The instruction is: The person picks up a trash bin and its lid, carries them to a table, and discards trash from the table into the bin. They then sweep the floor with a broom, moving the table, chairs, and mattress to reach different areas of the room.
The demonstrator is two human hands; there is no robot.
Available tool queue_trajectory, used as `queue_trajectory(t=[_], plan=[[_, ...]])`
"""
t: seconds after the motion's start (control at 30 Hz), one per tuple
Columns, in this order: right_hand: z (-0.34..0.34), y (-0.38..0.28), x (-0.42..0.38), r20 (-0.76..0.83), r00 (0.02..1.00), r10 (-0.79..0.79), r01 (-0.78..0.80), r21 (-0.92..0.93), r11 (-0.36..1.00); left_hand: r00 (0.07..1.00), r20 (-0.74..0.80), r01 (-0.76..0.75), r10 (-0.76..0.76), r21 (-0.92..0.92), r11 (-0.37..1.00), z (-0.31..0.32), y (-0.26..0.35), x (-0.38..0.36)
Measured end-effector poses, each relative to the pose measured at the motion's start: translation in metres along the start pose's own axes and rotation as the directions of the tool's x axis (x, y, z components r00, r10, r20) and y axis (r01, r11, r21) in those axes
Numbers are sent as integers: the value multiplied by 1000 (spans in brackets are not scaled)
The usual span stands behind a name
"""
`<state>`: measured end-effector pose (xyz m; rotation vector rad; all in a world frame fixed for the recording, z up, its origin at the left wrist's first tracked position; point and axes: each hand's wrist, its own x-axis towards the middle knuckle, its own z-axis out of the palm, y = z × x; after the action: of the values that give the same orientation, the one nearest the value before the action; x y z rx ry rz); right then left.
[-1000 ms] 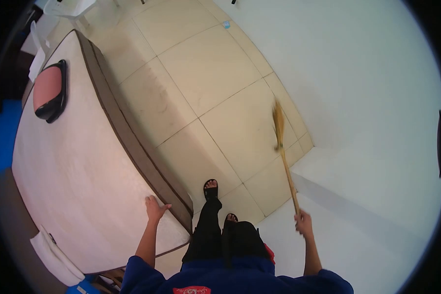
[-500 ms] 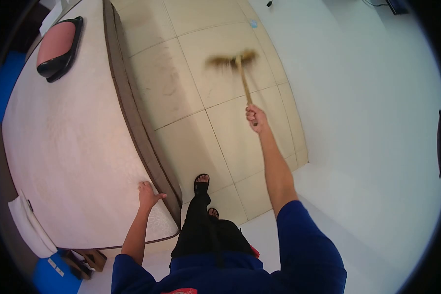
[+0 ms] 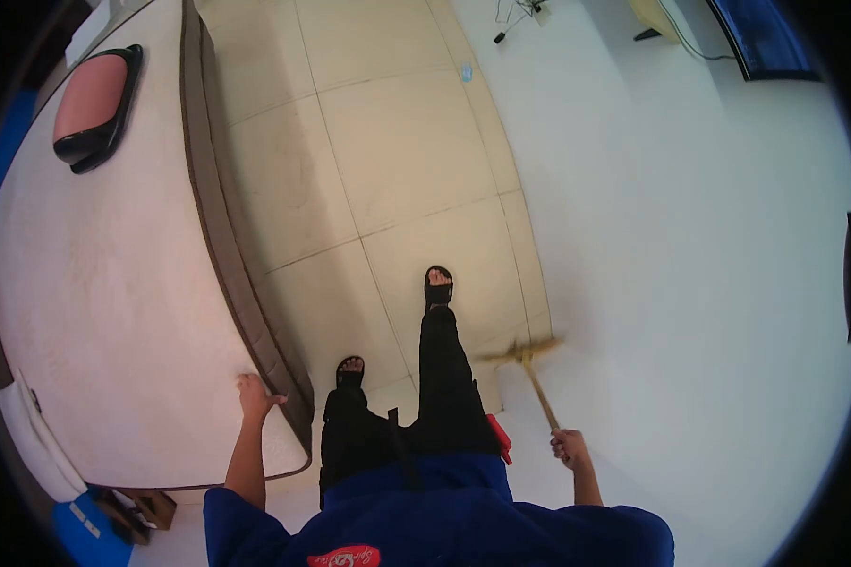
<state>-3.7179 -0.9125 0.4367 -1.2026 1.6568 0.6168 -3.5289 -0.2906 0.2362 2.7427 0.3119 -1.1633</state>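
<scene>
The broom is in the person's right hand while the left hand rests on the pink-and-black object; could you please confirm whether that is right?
Not quite: the head view shows the left hand on the mattress near its edge, not on the pink-and-black object. The right hand does hold the broom.

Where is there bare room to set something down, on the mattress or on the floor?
The mattress is bare between the pink object and the left hand. The floor is bare ahead of the feet, between mattress and wall, save a small blue piece. Its near end is crowded by feet and broom.
</scene>
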Motion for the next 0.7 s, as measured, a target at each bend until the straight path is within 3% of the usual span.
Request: queue_trajectory(t=[0.07, 0.13, 0.2, 0.23, 0.3, 0.33, 0.37, 0.4, 0.43, 0.5, 0.53, 0.57, 0.63, 0.7], plan=[[-17, -3, 85, 126, 978, 169, -179, 75, 981, 999, 9, 53, -53, -38, 998, -6, 6, -3], [2, -51, 167, 168, 974, 149, -159, 44, 986, 996, -32, 82, -83, -22, 996, 1, 3, -2], [15, -107, 328, 441, 897, -42, 111, -132, 985, 977, 100, 193, -186, -61, 979, -17, 19, -1], [54, -174, 347, 380, 916, -131, 187, -113, 976, 976, 79, 207, -205, -28, 978, -25, 30, -1], [157, -345, 264, 508, 808, -297, 346, -3, 938, 987, 0, 160, -161, 105, 982, -5, 17, 2], [191, -416, 261, 525, 783, -333, 462, -134, 877, 990, -37, 139, -135, 164, 977, 4, 15, 7], [221, -476, 279, 502, 742, -444, 561, -103, 822, 978, 23, 201, -206, 139, 970, -1, 20, 9], [228, -550, 370, 802, 489, -342, 540, 28, 841, 938, 133, 303, -319, 132, 944, -14, 33, 12], [271, -595, 271, 617, 518, -593, 702, 89, 707, 944, 95, 296, -316, 183, 938, -13, 36, 13], [310, -705, 311, 701, 606, -377, 434, 106, 895, 938, 40, 323, -344, 261, 910, -4, 40, 12], [328, -716, 259, 579, 656, -484, 546, 79, 834, 926, 23, 356, -377, 283, 891, -1, 42, 10], [333, -724, 247, 577, 617, -535, 580, 126, 805, 914, -5, 387, -405, 304, 870, -2, 45, 16], [311, -708, 221, 637, 452, -625, 738, 126, 662, 894, 23, 418, -448, 317, 851, -10, 49, 20], [242, -659, 210, 558, 467, -686, 846, -58, 530, 868, 44, 456, -494, 320, 831, -11, 55, 21]])
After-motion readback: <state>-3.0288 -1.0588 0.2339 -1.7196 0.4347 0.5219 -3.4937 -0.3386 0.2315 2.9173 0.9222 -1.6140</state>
